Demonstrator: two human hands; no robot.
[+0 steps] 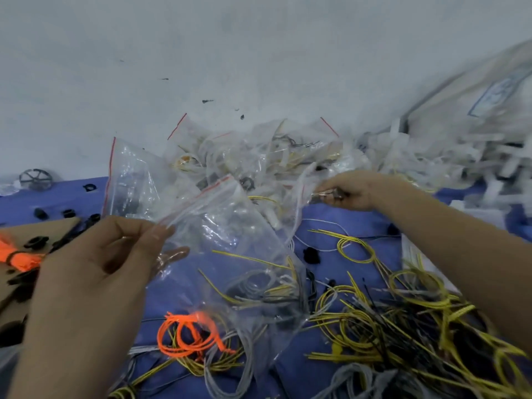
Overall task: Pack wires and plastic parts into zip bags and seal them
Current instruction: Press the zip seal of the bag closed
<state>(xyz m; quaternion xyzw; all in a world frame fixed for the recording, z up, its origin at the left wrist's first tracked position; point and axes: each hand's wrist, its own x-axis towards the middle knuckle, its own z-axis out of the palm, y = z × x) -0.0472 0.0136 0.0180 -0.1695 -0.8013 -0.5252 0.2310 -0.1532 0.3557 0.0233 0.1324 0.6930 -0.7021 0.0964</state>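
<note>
— Held the clear zip bag (224, 226) up over the blue cloth (339, 223)?
— Yes, pinched at its edge between thumb and fingers of left hand (95, 272).
— And right hand (357, 191)?
— Nipped a small piece (331, 194) beside the pile of bags (259, 148); too blurred to name. Saw yellow wires (408, 309) sprawled below.

We have a single view, worn on the person's head, facing forward and tilted down over the surface (339, 217). It sits very close: the left hand (95, 269), pinching a zip bag (230, 226) at mid-frame, looms large in the near left. The right hand (351, 190), gripping a small blurred item (335, 194), lies farther off, its forearm crossing the near right. The wide lens bends the scene, so the far wall (230, 47) fills the upper half and the right edge smears.
</note>
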